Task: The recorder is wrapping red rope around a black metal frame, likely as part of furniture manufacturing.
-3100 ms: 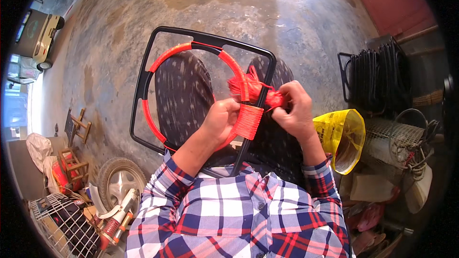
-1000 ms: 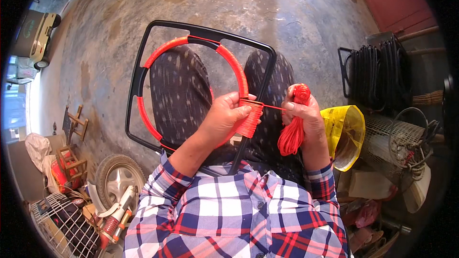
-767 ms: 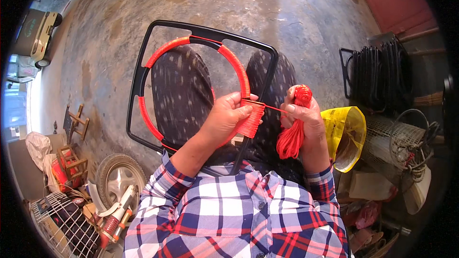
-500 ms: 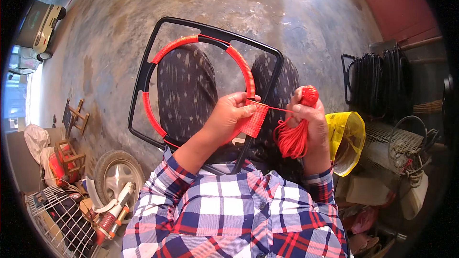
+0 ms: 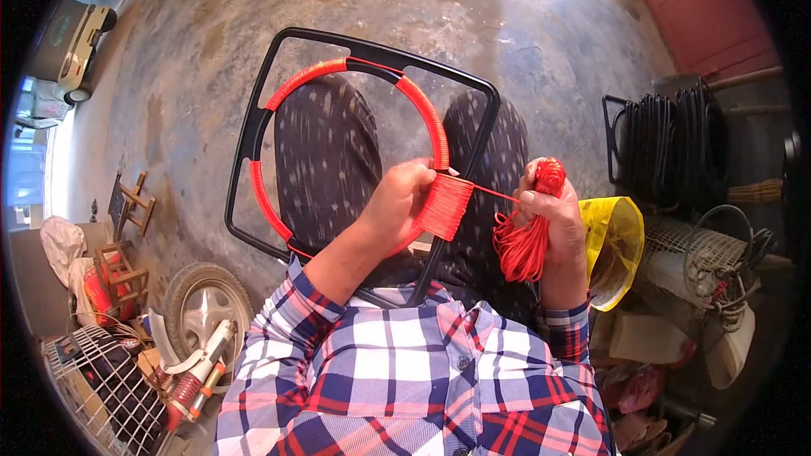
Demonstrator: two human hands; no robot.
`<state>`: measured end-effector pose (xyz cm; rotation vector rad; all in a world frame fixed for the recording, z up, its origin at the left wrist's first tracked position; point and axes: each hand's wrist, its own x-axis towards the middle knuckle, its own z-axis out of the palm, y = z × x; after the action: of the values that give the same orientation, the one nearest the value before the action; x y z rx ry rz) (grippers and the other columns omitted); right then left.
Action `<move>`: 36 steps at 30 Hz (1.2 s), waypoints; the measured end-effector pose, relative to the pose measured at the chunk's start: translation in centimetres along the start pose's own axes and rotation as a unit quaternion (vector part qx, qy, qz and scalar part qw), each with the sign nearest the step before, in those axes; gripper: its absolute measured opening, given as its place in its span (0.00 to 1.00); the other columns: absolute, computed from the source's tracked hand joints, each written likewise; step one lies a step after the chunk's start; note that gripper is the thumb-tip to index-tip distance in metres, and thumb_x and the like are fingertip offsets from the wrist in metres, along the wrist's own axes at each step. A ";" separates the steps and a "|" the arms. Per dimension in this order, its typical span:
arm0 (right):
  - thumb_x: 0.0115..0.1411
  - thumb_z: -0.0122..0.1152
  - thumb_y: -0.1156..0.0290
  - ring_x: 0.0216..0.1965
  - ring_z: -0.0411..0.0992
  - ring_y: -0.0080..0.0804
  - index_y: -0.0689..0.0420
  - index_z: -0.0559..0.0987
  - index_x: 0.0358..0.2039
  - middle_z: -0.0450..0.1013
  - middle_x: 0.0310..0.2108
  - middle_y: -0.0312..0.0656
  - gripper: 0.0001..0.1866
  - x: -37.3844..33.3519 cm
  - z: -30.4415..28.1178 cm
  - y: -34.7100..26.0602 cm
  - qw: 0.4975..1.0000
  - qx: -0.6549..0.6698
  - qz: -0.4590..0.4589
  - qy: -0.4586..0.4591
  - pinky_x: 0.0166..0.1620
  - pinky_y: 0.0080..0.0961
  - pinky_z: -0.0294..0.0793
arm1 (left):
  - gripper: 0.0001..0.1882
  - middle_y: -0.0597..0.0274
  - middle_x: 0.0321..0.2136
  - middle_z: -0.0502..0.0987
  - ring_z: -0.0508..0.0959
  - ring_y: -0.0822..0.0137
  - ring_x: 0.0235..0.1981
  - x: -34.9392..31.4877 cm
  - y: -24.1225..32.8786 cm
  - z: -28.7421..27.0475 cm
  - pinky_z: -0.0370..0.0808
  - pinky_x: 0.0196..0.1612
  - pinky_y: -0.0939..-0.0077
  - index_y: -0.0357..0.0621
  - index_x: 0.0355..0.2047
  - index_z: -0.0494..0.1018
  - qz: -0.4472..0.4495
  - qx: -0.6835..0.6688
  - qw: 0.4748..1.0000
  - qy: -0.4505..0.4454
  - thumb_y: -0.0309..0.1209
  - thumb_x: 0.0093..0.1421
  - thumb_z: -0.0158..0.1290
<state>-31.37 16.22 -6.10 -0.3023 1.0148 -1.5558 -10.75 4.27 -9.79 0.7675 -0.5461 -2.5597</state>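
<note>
A black metal frame (image 5: 271, 70) with a ring inside it rests across my knees. Red cord is wound round the ring in several stretches, black metal showing between them. At its right side a broad band of red cord (image 5: 448, 207) spans from the ring to the frame's side bar. My left hand (image 5: 395, 204) is closed on the ring beside this band, its thumb at the band's upper left corner. My right hand (image 5: 557, 224) grips a bundle of red cord (image 5: 521, 252), loose loops hanging below the fist. A taut strand runs from band to bundle.
Right of me stand a yellow bag (image 5: 615, 245), a wire mesh cage (image 5: 688, 253) and a stack of black frames (image 5: 672, 135). On the left are a wheel (image 5: 205, 308), a white wire rack (image 5: 106, 380) and a small wooden stool (image 5: 122, 274).
My right hand has moved slightly right and down with the cord bundle. My left thumb has drawn back from the front of the wound band to its upper corner. The frame has shifted slightly left.
</note>
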 end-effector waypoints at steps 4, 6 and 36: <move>0.51 0.62 0.81 0.20 0.67 0.22 0.56 0.71 0.37 0.69 0.25 0.34 0.13 -0.3 0.0 0.1 1.000 0.022 -0.001 -0.015 0.24 0.20 0.69 | 0.14 0.50 0.38 0.78 0.81 0.59 0.38 0.1 0.1 0.1 0.80 0.45 0.61 0.35 0.44 0.70 0.002 0.032 0.999 0.013 0.27 0.61 0.42; 0.52 0.61 0.81 0.21 0.68 0.22 0.56 0.71 0.37 0.70 0.25 0.35 0.13 -0.2 -0.5 0.0 1.000 0.027 -0.006 -0.004 0.25 0.20 0.69 | 0.14 0.50 0.38 0.78 0.81 0.59 0.38 0.1 0.1 0.3 0.80 0.45 0.62 0.35 0.45 0.70 -0.006 0.019 1.000 0.021 0.27 0.60 0.43; 0.47 0.58 0.74 0.39 0.71 0.36 0.62 0.75 0.46 0.71 0.38 0.44 0.22 -3.7 -6.5 -2.9 0.985 -0.031 -0.172 0.004 0.49 0.32 0.70 | 0.22 0.42 0.46 0.76 0.78 0.53 0.49 -0.3 0.8 1.6 0.75 0.54 0.60 0.30 0.49 0.71 0.001 -0.034 0.999 0.013 0.41 0.70 0.42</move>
<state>-36.74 22.16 -6.53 -0.5368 1.0577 -1.8366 -11.28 4.14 -8.06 0.7737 -0.4484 -2.5491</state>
